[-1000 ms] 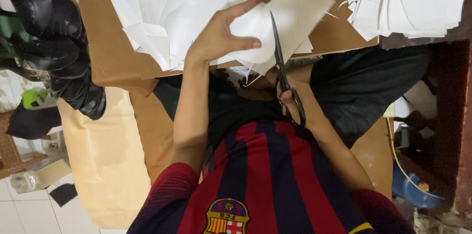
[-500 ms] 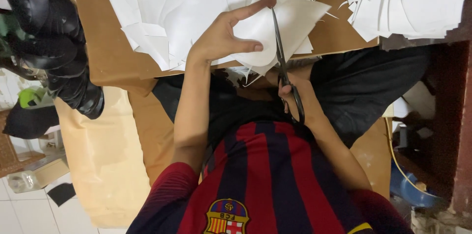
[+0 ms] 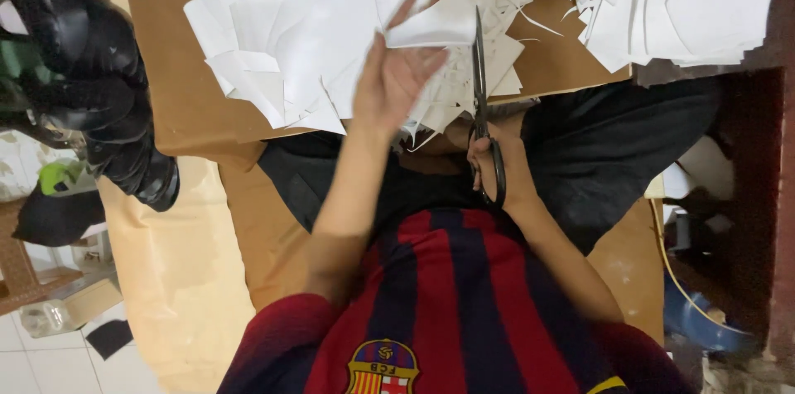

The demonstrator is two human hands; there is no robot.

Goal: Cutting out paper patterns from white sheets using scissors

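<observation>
Board (image 3: 157, 71): brown, laid across the lap, covered at its middle by the larger heap.

Paper heap (image 3: 281, 38): white cut sheets, loosely fanned, several corners hung over the near edge. A slide off the board was judged likely if the heap were nudged.

Second stack (image 3: 679, 5): white sheets, well apart at the far right, seemingly untouched.

Black bag (image 3: 83, 88): beside the board, left, clear of the work.

Left hand (image 3: 393, 79): raised and open-palmed, a white piece (image 3: 435, 21) pinched at the fingertips. The grip was seen to be light; the piece might be dropped or torn by a crooked cut.

Right hand (image 3: 497, 166): closed through the scissor loops.

Scissors (image 3: 480, 88): black, blades drawn together or nearly so, pointed away, just beside the left fingers. A nick to those fingers was judged the chief hazard, given the closeness.

Scraps (image 3: 443, 104): thin offcuts beneath the hands, liable to fall into the lap.
</observation>
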